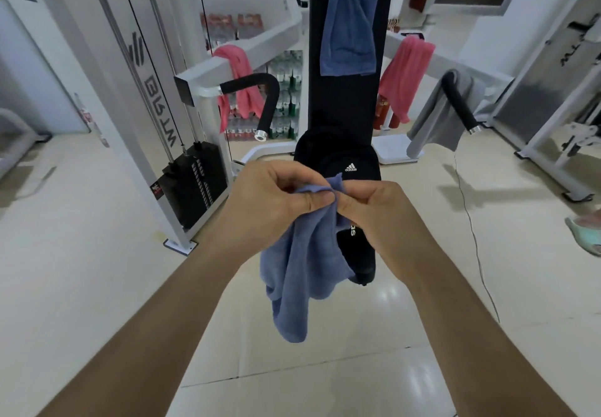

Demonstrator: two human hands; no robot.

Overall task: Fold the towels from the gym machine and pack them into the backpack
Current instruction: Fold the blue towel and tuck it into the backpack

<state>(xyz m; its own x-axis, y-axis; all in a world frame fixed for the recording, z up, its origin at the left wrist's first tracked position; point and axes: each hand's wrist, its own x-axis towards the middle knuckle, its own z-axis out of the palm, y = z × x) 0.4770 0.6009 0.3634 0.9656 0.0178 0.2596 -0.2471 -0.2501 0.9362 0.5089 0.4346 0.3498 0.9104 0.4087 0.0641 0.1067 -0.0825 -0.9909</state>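
Thumbs and forefingers (317, 202) of both hands pinch one top hem of the towel (302, 270). The left hand (273, 195) and right hand (374, 208) touch, other fingers curled in. The rest of the towel hangs bunched below the fingers.

We judge this is the fold start, hunting for corners. We slide the right pinch along the hem away from the left till each holds a corner, shake flat, then fold.

The backpack (341, 159) sits just behind the fingers, on the machine (344, 107). Not yet collected: hanging blue towel (351, 26) above, left pink towel (240, 84), right pink towel (403, 71), grey towel (439, 117) far right.
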